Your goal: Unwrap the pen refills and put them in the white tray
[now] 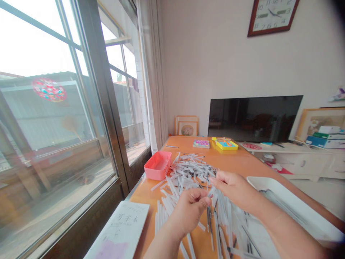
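My left hand (190,207) is closed in a pinch around one end of a translucent plastic tube (211,191), which looks like a pen barrel. Just above and to its right is my right hand (229,183), fingers pinched together at the tube's far side. What those fingertips hold is too small to make out. Under and beyond both hands spreads a loose pile of similar translucent tubes (188,167), mixed with thin dark rods (209,217) like pen refills. More tubes (161,216) lie side by side left of my left wrist.
A pink plastic box (157,165) stands left of the pile. On the right, a white tray (302,205) holds thin grey rods. A handwritten notebook (118,230) lies near left. Farther back are a small colourful book (201,144) and a yellow box (225,145).
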Demonstrator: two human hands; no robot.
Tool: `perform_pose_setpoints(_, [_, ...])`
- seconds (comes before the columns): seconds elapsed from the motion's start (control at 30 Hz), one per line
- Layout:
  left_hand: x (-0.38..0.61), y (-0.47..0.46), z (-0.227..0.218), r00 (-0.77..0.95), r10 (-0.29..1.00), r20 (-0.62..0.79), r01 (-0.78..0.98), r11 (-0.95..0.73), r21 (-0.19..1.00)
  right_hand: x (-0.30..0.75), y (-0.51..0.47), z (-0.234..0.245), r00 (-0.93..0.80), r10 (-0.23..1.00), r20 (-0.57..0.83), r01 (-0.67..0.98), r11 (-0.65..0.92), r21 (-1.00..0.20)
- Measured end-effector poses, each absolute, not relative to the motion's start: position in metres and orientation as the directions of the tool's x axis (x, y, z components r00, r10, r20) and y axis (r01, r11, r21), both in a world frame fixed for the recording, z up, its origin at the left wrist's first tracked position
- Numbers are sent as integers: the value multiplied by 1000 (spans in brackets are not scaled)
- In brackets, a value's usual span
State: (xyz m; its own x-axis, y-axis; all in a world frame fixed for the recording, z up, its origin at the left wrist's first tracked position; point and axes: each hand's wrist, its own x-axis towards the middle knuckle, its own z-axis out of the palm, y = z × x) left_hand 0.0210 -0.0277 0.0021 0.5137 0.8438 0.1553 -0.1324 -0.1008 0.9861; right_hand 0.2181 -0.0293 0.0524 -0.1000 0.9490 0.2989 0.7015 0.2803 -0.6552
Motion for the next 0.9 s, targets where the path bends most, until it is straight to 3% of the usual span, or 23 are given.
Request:
perform_pose_setpoints(0.27, [20, -28, 5, 506, 853, 127, -134, -68, 989, 230, -28, 52, -163, 967, 198, 608, 256, -752])
perform_pose_setpoints(0.53, [24, -30, 5, 510, 849, 142, -111, -99, 989, 222, -26, 44, -84, 933, 351, 812, 268, -518])
perform_pose_setpoints(0.77, [20, -28, 6, 492, 862, 120, -76, -95, 993, 227, -31, 54, -206, 931, 301, 693, 356, -627])
perform_pose_setpoints(0.9, [22, -28, 3, 486, 862, 145, -78, -122, 989, 227, -28, 49, -150, 933, 327, 777, 316, -545])
